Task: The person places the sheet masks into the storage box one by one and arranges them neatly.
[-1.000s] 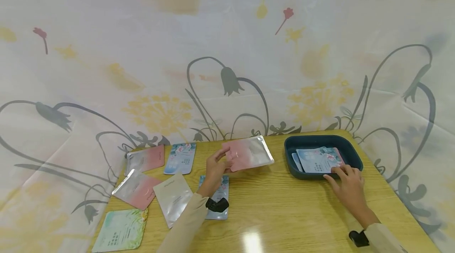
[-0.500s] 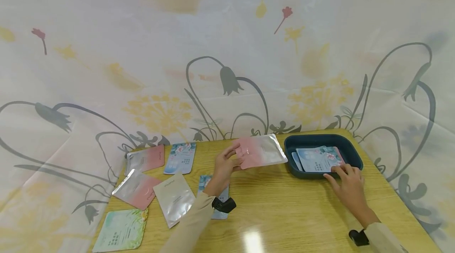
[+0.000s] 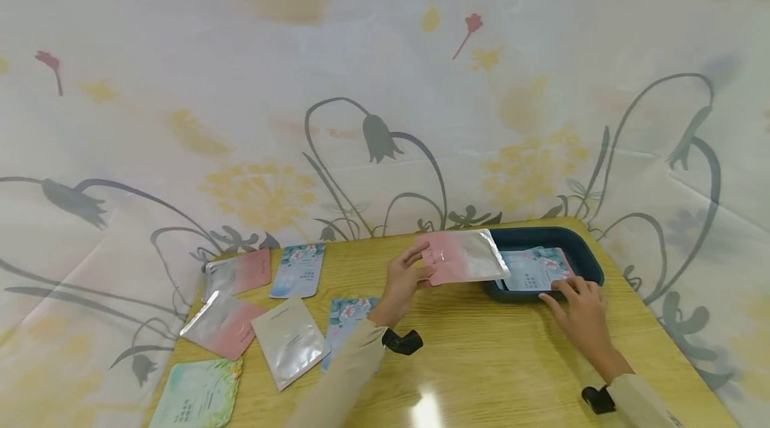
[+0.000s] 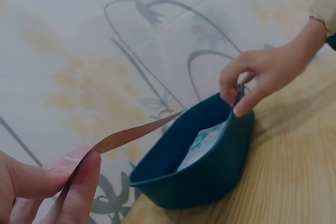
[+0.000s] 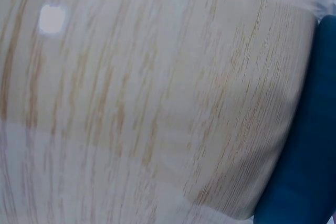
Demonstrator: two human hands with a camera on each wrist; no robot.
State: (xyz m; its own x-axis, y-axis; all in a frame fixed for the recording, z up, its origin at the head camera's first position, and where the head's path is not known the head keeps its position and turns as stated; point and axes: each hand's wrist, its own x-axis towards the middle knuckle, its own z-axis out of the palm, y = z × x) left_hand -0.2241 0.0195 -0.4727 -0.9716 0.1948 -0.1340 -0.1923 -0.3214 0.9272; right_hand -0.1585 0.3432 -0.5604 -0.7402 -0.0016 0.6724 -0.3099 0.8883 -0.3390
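Flowered cloth point(image 3: 385, 47) hangs behind the wood-grain table point(image 3: 481, 354). In the head view, my left hand point(image 3: 404, 284) pinches the pink-and-silver packet point(image 3: 466, 256); a second ago the packet was clear of the blue tray point(image 3: 586, 257), and now it hides the tray's left end, near the table's far right corner. Left wrist view: my right hand point(image 4: 269, 73) pinches the tray's rim. Right wrist view: table grain beside the tray's wall.

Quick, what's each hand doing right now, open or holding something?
Left hand: closed, pinching a pink-and-silver packet by its pink end.
Right hand: closed, gripping the dark blue bin by its rim.
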